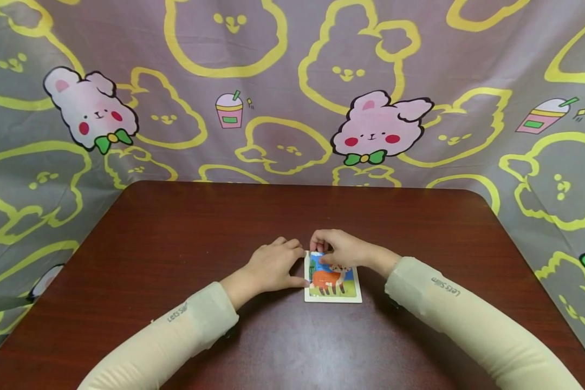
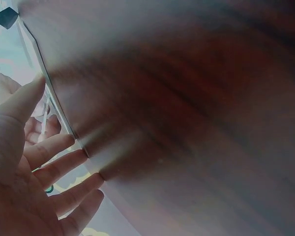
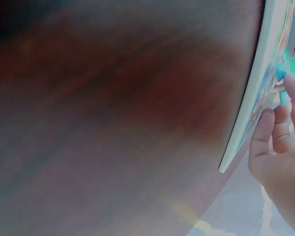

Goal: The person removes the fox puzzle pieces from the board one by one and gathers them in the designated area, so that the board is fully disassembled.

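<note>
On the table lies a small picture puzzle board [image 1: 333, 299] with a pale frame, showing an orange animal on grass under a blue sky. My left hand [image 1: 275, 265] rests at the board's left side, thumb and fingertips at its edge, fingers fairly straight in the left wrist view [image 2: 64, 162]. Over the upper part of the board, my right hand [image 1: 343, 248] pinches a blue puzzle piece [image 3: 286, 69] between thumb and fingers. That hand partly hides the animal's head and the board's top right corner.
The dark reddish-brown table [image 1: 200, 222] extends around the board on every side. Behind it and along both sides hangs a grey-pink curtain [image 1: 273, 97] with yellow outlines and cartoon rabbits. Pale sleeves [image 1: 458, 303] cover both forearms.
</note>
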Available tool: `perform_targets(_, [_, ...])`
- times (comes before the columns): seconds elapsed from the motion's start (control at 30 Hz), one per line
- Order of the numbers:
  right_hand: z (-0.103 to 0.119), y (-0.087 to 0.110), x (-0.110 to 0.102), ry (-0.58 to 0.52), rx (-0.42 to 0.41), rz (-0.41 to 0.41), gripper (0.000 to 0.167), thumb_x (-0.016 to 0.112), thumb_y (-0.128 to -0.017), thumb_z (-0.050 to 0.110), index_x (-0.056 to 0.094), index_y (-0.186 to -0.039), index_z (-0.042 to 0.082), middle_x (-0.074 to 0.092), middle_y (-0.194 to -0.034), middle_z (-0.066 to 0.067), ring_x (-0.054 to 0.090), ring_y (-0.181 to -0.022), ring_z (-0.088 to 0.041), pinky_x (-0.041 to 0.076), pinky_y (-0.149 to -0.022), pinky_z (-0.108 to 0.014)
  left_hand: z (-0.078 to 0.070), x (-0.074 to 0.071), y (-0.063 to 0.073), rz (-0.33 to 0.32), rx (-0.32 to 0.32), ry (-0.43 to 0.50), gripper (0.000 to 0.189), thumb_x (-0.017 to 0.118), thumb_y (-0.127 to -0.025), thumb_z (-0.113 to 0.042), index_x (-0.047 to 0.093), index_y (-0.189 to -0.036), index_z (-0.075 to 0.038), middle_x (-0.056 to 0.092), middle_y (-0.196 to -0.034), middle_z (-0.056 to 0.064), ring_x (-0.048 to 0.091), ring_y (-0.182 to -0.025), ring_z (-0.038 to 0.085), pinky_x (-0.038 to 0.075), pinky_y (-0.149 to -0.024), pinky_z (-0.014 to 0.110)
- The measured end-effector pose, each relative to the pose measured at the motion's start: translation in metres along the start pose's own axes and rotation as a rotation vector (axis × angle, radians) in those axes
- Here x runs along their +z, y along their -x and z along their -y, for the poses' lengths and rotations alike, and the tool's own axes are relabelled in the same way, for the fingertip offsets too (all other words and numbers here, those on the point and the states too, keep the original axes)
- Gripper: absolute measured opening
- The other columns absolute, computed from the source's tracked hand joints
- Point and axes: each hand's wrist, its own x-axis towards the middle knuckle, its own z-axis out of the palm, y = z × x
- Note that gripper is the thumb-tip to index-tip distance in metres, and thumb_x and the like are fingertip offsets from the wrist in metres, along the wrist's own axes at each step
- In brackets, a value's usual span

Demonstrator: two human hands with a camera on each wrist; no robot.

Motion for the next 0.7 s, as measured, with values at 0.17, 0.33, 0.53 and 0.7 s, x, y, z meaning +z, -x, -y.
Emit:
perform_targets(0.17, [-0.0030,0.0007,0.0001,-0.060,-0.053,-0.020,0.018,0.071,-0.087,-0.001,0.061,-0.097,0.009,0.053,-0.084,-0.002,0.051,-0.079,-0.014,0.047,-0.073,-0.025,-0.0006,0.0003,0.0001,0.005,-0.004,0.002,0.066,0.073,-0.078,-0.065,0.067,-0.127,-0.021,0.062,-0.119,-0.004,0.057,-0.112,0.020,0.056,-0.075,0.043])
perform_targets(0.33, [-0.0052,0.0021,-0.0008,-0.100,-0.084,-0.023,0.016,0.071,-0.087,-0.002,0.063,-0.096,0.007,0.054,-0.082,-0.001,0.053,-0.077,-0.013,0.046,-0.070,-0.023,-0.0009,0.0001,0.0004,0.006,-0.006,0.005,0.067,0.073,-0.078,-0.065,0.067,-0.127,-0.020,0.062,-0.121,-0.004,0.057,-0.112,0.020,0.056,-0.076,0.043])
perform_targets(0.53, [-0.0066,0.0035,-0.0043,-0.092,-0.088,-0.046,0.014,0.072,-0.087,-0.001,0.064,-0.096,0.007,0.059,-0.083,0.000,0.056,-0.077,-0.012,0.047,-0.071,-0.023,-0.0011,-0.0006,0.0004,0.002,-0.002,0.007,0.065,0.073,-0.078,-0.064,0.067,-0.126,-0.020,0.063,-0.119,-0.004,0.057,-0.110,0.020,0.056,-0.075,0.042])
perform_targets(0.7, [-0.0072,0.0046,-0.0081,-0.105,-0.090,-0.069,0.013,0.070,-0.088,-0.001,0.064,-0.097,0.006,0.066,-0.087,-0.003,0.059,-0.081,-0.014,0.051,-0.076,-0.027,-0.0006,-0.0003,0.0006,0.000,-0.001,0.005,0.065,0.073,-0.078,-0.064,0.067,-0.126,-0.020,0.063,-0.119,-0.003,0.057,-0.110,0.021,0.056,-0.075,0.042])
